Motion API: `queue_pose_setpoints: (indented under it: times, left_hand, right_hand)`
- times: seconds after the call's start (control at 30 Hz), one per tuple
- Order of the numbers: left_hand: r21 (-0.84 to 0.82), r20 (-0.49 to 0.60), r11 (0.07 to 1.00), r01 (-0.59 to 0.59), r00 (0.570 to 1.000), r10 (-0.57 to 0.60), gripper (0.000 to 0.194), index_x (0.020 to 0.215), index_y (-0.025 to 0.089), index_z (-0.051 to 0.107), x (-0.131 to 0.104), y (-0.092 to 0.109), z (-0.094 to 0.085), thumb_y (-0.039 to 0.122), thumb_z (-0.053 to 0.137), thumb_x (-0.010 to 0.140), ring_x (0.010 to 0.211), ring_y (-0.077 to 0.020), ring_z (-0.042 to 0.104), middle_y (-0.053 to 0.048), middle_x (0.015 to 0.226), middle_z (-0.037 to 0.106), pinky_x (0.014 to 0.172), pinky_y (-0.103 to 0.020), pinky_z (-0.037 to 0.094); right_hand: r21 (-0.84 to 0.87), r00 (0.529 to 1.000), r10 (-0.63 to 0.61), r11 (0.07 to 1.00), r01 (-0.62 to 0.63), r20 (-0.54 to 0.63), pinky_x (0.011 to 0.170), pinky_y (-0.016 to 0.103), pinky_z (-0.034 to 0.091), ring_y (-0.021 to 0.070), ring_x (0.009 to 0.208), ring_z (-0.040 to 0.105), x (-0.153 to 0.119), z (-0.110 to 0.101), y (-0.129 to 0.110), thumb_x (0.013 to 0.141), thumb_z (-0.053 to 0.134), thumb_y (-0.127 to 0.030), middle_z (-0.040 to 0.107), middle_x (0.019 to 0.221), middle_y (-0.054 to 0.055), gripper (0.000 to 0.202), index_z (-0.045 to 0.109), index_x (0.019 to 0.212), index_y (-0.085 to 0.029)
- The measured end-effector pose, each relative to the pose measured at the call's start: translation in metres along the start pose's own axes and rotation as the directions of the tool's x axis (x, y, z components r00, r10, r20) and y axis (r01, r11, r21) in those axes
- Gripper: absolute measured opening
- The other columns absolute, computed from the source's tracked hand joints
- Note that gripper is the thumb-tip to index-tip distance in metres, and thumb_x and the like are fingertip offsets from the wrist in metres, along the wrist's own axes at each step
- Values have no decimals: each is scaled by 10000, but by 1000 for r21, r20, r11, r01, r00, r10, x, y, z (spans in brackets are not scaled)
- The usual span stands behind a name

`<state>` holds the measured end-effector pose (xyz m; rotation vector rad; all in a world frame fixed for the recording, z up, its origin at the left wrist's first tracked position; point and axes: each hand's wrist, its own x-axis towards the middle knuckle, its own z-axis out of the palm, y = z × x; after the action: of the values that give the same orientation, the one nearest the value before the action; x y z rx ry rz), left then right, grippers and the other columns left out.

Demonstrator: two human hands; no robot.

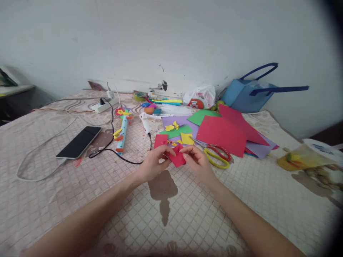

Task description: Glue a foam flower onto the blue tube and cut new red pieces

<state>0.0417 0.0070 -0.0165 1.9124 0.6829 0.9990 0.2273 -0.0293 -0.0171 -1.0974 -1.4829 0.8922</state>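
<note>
Between my two hands is a small piece of red paper (178, 159), held a little above the table. My left hand (157, 160) pinches its left edge, and my right hand (197, 161) grips its upper right edge with thumb and fingertips. Just behind lies another red paper piece (160, 140). A yellow paper square (187, 139) and small yellow scraps rest beyond my fingers. To the right of my right hand lie scissors (218, 157) with red and yellow handles, their blades pointing toward the yellow square.
Large red sheets (222, 132) lie right of centre, near green and purple paper. A glue gun (145, 123), a decorated blue strip (123, 134) and a phone (79, 142) are on the left, with cables. A blue bag (248, 94) and a cup (294, 157) stand right.
</note>
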Motion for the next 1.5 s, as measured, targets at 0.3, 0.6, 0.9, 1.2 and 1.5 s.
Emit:
queue_pose_setpoints:
  times: [0.3, 0.6, 0.9, 1.2, 1.5]
  left_hand:
    - [-43, -94, 999, 15, 995, -19, 153, 851, 150, 601, 0, 0, 1, 57, 545, 743, 805, -130, 597, -50, 868, 628, 731, -252, 477]
    - [-151, -82, 988, 20, 996, -33, 169, 869, 154, 586, 0, -4, 1, 67, 557, 727, 793, -130, 590, -43, 870, 611, 726, -257, 476]
    - [-22, -101, 999, -33, 994, 31, 218, 832, 177, 613, -4, -4, 5, 23, 528, 704, 843, -158, 577, -45, 873, 626, 775, -291, 457]
    - [-187, -143, 982, 27, 988, -54, 121, 839, 163, 604, -3, -5, 7, 123, 635, 729, 817, -145, 578, -45, 869, 613, 766, -284, 465]
    - [-288, -138, 956, 64, 985, -107, 116, 764, 149, 612, -1, 1, 8, 236, 681, 729, 788, -152, 585, -48, 800, 613, 729, -280, 470]
  right_hand:
    - [55, 994, -77, 996, 72, 75, 814, 317, 440, 165, 937, 557, 0, -1, 2, 801, 417, -108, 589, 1007, 24, 321, 559, 1045, -261]
    - [-77, 991, -122, 989, 126, 59, 772, 295, 449, 161, 863, 582, -1, -3, 1, 759, 517, -100, 620, 938, 19, 265, 606, 967, -239]
    - [-142, 989, -150, 979, 146, -17, 786, 340, 464, 184, 883, 589, -5, 5, 3, 798, 548, -152, 630, 947, 28, 207, 605, 959, -268]
    - [14, 988, -145, 989, 146, -51, 792, 302, 460, 156, 879, 574, -1, 3, 4, 794, 617, -196, 603, 900, 3, 133, 618, 901, -275]
    - [45, 997, -70, 997, 69, 29, 761, 328, 473, 175, 827, 593, -1, 4, 9, 777, 645, -261, 630, 869, 20, 100, 650, 877, -255]
